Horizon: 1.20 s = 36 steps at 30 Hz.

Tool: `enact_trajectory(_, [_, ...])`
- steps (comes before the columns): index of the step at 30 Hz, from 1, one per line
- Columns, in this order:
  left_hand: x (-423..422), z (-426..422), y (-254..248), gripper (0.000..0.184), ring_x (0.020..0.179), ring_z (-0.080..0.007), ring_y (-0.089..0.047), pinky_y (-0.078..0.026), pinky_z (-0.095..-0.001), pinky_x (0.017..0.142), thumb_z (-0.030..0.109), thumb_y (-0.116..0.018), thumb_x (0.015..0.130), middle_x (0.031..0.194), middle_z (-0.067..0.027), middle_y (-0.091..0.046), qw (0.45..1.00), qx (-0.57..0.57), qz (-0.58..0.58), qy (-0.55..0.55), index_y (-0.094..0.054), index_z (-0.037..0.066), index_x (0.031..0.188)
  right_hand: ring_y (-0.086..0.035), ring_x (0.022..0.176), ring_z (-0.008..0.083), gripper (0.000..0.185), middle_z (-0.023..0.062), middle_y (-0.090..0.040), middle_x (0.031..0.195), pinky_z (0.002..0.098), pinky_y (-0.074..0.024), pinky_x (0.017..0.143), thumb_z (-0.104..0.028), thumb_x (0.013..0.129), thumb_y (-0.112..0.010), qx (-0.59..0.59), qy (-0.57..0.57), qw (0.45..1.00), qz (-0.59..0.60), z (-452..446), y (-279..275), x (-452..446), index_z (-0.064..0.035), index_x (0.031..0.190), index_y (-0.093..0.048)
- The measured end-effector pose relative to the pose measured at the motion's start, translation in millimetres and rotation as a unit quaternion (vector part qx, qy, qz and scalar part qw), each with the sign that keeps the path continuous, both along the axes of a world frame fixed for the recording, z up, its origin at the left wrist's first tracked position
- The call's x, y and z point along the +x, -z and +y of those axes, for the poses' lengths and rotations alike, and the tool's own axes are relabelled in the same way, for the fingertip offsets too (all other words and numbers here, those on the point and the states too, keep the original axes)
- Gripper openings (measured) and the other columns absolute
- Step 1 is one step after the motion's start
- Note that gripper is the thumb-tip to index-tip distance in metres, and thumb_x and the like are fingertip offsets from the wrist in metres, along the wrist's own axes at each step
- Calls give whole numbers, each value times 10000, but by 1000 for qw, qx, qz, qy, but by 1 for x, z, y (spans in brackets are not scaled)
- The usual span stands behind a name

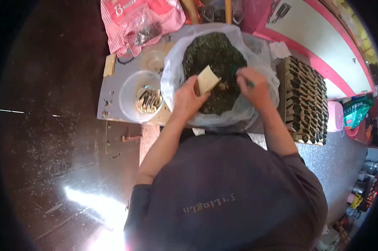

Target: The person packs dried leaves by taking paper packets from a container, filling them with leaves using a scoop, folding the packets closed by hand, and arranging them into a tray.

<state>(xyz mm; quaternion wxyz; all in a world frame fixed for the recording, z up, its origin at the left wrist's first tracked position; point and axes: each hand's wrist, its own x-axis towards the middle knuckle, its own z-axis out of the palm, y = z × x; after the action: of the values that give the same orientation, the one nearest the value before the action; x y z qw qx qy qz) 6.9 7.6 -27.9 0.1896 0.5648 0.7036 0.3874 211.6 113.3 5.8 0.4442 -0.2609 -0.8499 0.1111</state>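
My left hand (pixel 187 99) is closed on a pale yellow square wrapper stack or sheet (pixel 207 80), pinched between thumb and fingers and held tilted above the dark green chopped filling (pixel 212 48). My right hand (pixel 256 88) is curled round a slim green-handled tool (pixel 251 84) over the right side of the filling; the tool's working end is hard to make out. The filling lies in a wide container lined with a translucent white plastic bag (pixel 172 58), whose edges spread over the rim.
At left stands a clear round tub (pixel 128 98) with several pale, dark-filled pieces (pixel 149 99). Another pale block (pixel 109 65) lies at the table's left edge. To the right, a tray holds rows of dark-filled pieces (pixel 306 100). A striped pink cloth (pixel 168 16) lies behind.
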Motion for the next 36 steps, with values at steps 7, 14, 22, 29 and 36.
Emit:
enact_trajectory(7, [1, -1, 4, 631, 974, -351, -623, -500, -405, 820, 248, -797, 681, 1047, -199, -641, 1000, 14, 1, -11, -531, 42, 1213, -616, 882, 334, 353, 131, -612, 963, 423, -507, 745, 25, 675, -588, -107, -57, 967, -225, -30, 21, 9, -58, 1018, -611])
enact_trajectory(14, [7, 1, -2, 615, 890, -250, -653, -518, -336, 761, 155, -818, 679, 988, -151, -649, 997, 57, -35, 39, -536, 36, 1212, -627, 913, 338, 315, 167, -639, 990, 375, -521, 759, 8, 729, -603, -131, -68, 989, 27, -26, -34, -27, -33, 1041, -614])
enact_trajectory(22, [12, 14, -11, 602, 957, -167, -635, -522, -302, 821, 77, -788, 734, 1061, -88, -648, 983, 4, -169, 72, -499, 45, 1260, -626, 710, 300, 220, 135, -624, 800, 369, -502, 635, -23, 755, -607, -183, -97, 977, 55, -27, -44, -27, -49, 973, -620])
enact_trajectory(29, [15, 18, -5, 576, 1004, -173, -626, -520, -316, 863, 27, -764, 750, 1113, -89, -634, 975, 13, -200, 92, -491, 39, 1256, -612, 732, 315, 194, 119, -625, 784, 391, -503, 655, -37, 738, -593, -116, -91, 989, 7, -23, -51, -28, -58, 929, -618])
enact_trajectory(36, [14, 19, -5, 586, 997, -163, -622, -513, -314, 879, 32, -778, 728, 1091, -82, -644, 931, 22, -336, 144, -506, 39, 1248, -614, 723, 296, 157, 100, -606, 753, 379, -501, 628, -58, 725, -637, -38, -92, 995, -16, -22, -56, -17, -70, 882, -625])
